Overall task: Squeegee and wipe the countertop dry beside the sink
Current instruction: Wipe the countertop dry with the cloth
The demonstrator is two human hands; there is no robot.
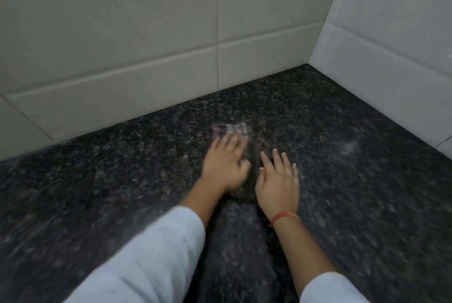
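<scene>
A dark speckled granite countertop [342, 180] runs into a tiled corner. In the middle lies a dark, blurred cloth [250, 163] with a pale striped edge at its far end. My left hand [226, 163] presses flat on the cloth with fingers stretched forward, blurred by motion. Just to its right, my right hand [278, 180] rests flat with straight fingers, beside or on the cloth's right edge; which one is hidden. A red thread circles the right wrist. No squeegee or sink is in view.
Pale tiled walls stand behind [122, 58] and to the right [391, 58], meeting at the far right corner. A faint wet sheen [352, 148] shows on the granite near the right wall.
</scene>
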